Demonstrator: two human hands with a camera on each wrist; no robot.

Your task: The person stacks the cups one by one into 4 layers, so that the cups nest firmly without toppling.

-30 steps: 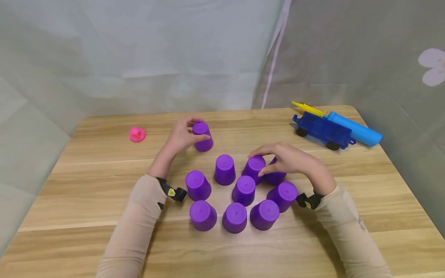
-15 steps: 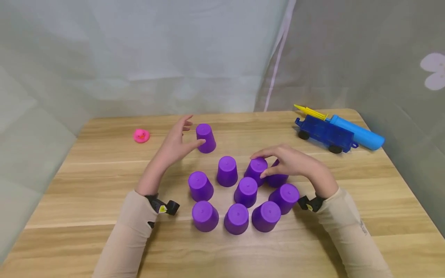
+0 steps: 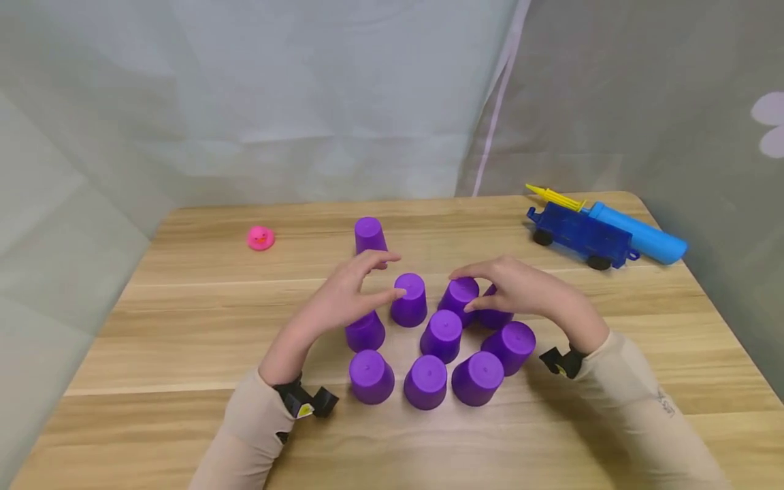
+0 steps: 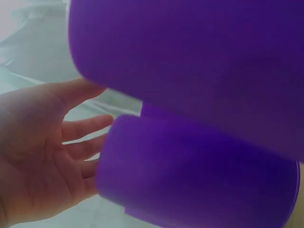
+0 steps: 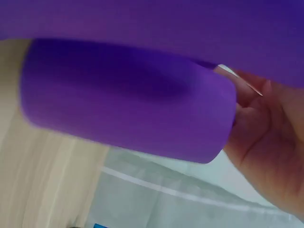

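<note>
- Head view: a wooden table [image 3: 184, 320] carries a cluster of upside-down purple cups at the centre of the frame, with one lone cup [image 3: 370, 236] standing apart just above the cluster.
- The left hand [image 3: 349, 296] hovers over the left side of the cluster, fingers spread and lightly bent, its tips beside the middle cup [image 3: 410, 299]; it grips nothing that shows, and a further cup [image 3: 365, 332] sits partly hidden under its palm.
- The right hand [image 3: 520, 289] rests on the right side of the cluster, fingers curled over a cup [image 3: 459, 297] and covering another cup behind it.
- A pink duck [image 3: 260, 237] sits at the upper left of the table; a blue toy truck [image 3: 582, 235] and a blue tube [image 3: 640, 233] lie at the upper right.
- Left wrist view: purple cup walls [image 4: 199, 171] fill most of the frame, blurred; the open palm and loose fingers [image 4: 80, 128] show at the left.
- Right wrist view: a purple cup [image 5: 128, 102] lies across the middle of the frame, with curled fingers [image 5: 249, 90] against its right end.
</note>
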